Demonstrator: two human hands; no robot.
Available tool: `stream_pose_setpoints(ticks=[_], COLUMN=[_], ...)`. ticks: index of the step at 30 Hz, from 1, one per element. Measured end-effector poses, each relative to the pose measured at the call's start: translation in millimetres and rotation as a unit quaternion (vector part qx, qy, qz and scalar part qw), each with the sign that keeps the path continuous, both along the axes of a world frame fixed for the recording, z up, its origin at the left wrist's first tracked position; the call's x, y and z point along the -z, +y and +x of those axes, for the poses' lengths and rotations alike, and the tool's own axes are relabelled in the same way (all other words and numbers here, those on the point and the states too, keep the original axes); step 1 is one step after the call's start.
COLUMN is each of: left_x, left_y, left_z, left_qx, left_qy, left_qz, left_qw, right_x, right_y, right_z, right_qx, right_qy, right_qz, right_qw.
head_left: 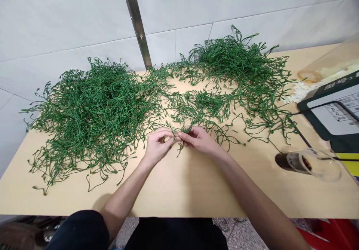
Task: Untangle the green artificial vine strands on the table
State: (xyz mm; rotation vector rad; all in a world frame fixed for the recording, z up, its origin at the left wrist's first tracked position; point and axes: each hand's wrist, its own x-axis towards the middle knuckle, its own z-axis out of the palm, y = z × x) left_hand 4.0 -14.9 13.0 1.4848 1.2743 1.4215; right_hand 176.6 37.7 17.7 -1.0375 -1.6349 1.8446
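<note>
Two hands met, fingertips almost touching! The left hand pinched green strands between thumb and fingers; the right hand, fingers curled closed, gripped more of them, just above the worktop. Behind, two big heaps, one left, one right, flanked one smaller cluster, strands too tangled to count. One cup sat at right.

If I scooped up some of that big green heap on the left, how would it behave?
The green heap would probably lift as a tangle, since its strands cross thickly and their knobbly ends could snag. Each looks thin, so a handful is likely light. Those sticking out at the edges hold their curves, suggesting they're bendy but perhaps slightly springy.
</note>
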Motion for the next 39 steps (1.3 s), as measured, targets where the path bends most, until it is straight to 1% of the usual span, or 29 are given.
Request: stream_pose_setpoints(ticks=[3,7,9,12,16,19,21,24,28,32,36,39], left_x=[-1.0,-4.7,-7.4,-11.0,-12.4,-11.3,-10.3,-8.0,-3.2,2.3,5.0,3.9], left_y=[-1.4,-1.8,-1.7,-1.7,-1.6,-1.5,-1.7,-2.8,-4.3,-4.5,-3.9,-3.6], left_z=[4.9,9.9,10.9,11.0,10.8,11.4,11.7,11.5,9.3,6.0,2.9,1.6], left_qx=[-0.032,-0.078,-0.073,-0.047,-0.029,-0.046,-0.074,-0.097,-0.055,-0.040,-0.020,-0.009], left_qy=[-0.043,-0.085,-0.100,-0.119,-0.120,-0.140,-0.137,-0.073,0.032,0.141,0.179,0.202], left_qz=[-0.083,-0.153,-0.184,-0.224,-0.241,-0.219,-0.179,-0.116,-0.083,0.009,0.062,0.071], left_qw=[0.995,0.981,0.975,0.966,0.963,0.965,0.971,0.986,0.995,0.989,0.982,0.977], right_x=[-1.0,-4.0,-4.7,-5.1,-6.4,-7.4,-7.3,-5.3,-2.4,-4.5,-7.2,-7.0], right_y=[-0.7,-2.1,-2.7,-2.9,-2.5,-2.2,-2.4,-2.8,-2.8,-2.0,-1.1,-1.1], right_z=[-0.6,-2.2,-3.0,-3.7,-3.7,-2.9,-2.5,-2.7,-3.1,-2.4,-1.9,-1.9], right_qx=[-0.003,0.000,-0.001,-0.005,-0.002,0.001,-0.003,-0.001,0.023,0.043,0.044,0.046], right_qy=[0.002,0.022,0.036,0.052,0.061,0.058,0.055,0.057,0.057,0.052,0.039,0.037], right_qz=[-0.001,-0.016,-0.019,-0.022,-0.041,-0.052,-0.055,-0.059,-0.054,-0.049,-0.044,-0.043], right_qw=[1.000,1.000,0.999,0.998,0.997,0.997,0.997,0.997,0.997,0.997,0.997,0.997])
